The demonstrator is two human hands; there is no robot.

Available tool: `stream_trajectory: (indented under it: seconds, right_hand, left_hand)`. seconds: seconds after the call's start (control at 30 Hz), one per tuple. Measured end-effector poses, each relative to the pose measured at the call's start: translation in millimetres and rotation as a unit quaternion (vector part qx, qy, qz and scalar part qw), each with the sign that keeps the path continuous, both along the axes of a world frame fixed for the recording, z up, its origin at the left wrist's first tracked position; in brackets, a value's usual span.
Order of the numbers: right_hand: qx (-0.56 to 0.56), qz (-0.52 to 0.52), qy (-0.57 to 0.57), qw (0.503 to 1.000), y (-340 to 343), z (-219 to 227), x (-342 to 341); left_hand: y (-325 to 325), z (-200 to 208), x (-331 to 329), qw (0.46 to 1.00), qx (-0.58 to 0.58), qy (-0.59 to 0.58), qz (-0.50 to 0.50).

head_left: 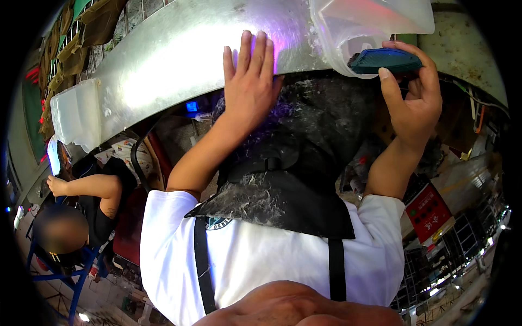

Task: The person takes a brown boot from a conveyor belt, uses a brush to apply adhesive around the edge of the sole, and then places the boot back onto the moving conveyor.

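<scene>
My left hand (247, 89) lies flat on the shiny metal tabletop (163, 65) near its front edge, fingers stretched out, holding nothing. My right hand (416, 100) grips a dark blue, ridged, palm-sized brush (386, 61) between thumb and fingers. Dark bristle-like matter shows at the brush's left end, though its underside is hidden. The brush is over the near rim of a translucent white plastic bin (331, 41) at the table's right end. Whitish fluff clings to the table beside the bin and to my black apron (272, 201).
Another translucent plastic container (79, 114) sits at the table's left end. A seated person (100, 201) is at the lower left, near a blue metal frame (79, 288). Brown cardboard pieces (100, 22) lie at the far left. A red sign (429, 212) stands at the right.
</scene>
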State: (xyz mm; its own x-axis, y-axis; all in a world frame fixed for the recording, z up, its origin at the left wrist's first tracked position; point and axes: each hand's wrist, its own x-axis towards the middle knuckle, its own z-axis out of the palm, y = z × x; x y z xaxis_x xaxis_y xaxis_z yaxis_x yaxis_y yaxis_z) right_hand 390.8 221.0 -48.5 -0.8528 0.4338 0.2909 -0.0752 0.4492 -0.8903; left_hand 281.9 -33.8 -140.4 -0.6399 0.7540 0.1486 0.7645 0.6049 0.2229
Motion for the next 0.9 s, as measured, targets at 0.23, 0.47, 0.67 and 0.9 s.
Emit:
stream_trajectory:
  seconds: [0.23, 0.47, 0.67, 0.9]
  right_hand:
    - [0.028, -0.020, -0.011, 0.999, 5, 5, 5]
    - [0.100, -0.011, -0.005, 0.995, 7, 9, -1]
    - [0.065, 0.019, -0.036, 0.997, 7, 6, 3]
    - [0.090, 0.003, -0.020, 0.996, 13, 5, 5]
  left_hand:
    - [-28, -9, -5, 0.976, 0.196, 0.058, -0.074]
    - [-26, -12, 0, 0.967, 0.247, 0.002, -0.059]
    - [-27, 27, 11, 0.897, 0.353, -0.264, -0.020]
    - [-38, 58, 12, 0.796, 0.408, -0.447, 0.019]
